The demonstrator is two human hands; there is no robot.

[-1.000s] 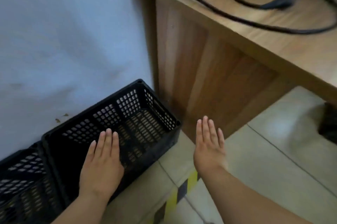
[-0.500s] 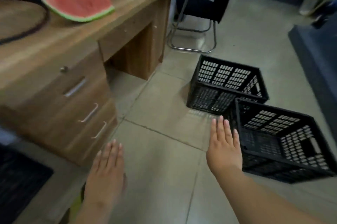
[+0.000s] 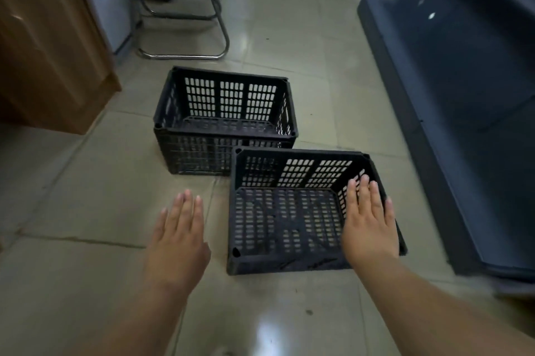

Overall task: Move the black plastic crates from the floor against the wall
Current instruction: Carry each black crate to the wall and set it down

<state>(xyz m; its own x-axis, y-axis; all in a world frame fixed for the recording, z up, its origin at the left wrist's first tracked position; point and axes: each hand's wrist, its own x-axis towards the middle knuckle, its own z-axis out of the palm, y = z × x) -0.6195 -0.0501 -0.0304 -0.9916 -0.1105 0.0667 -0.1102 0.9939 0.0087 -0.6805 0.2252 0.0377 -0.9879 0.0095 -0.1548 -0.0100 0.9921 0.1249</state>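
Note:
Two empty black plastic crates with perforated walls stand on the tiled floor. The near crate point(image 3: 285, 222) is right in front of me; the far crate point(image 3: 225, 108) sits behind it and to the left, their corners close together. My right hand point(image 3: 369, 225) is flat and empty, hovering over the near crate's right side. My left hand point(image 3: 181, 237) is also flat and empty, over bare floor just left of the near crate. Neither hand grips anything.
A wooden desk side point(image 3: 49, 46) stands at the left. A black chair with a chrome frame point(image 3: 185, 11) is behind the far crate. A dark blue-grey cabinet or platform point(image 3: 469, 112) runs along the right. Tiled floor point(image 3: 72, 182) lies between them.
My view has swung from the wall and its two placed crates, past the desk, to two other crates on the floor. Both hands stay flat and empty; the right now hovers over the near crate.

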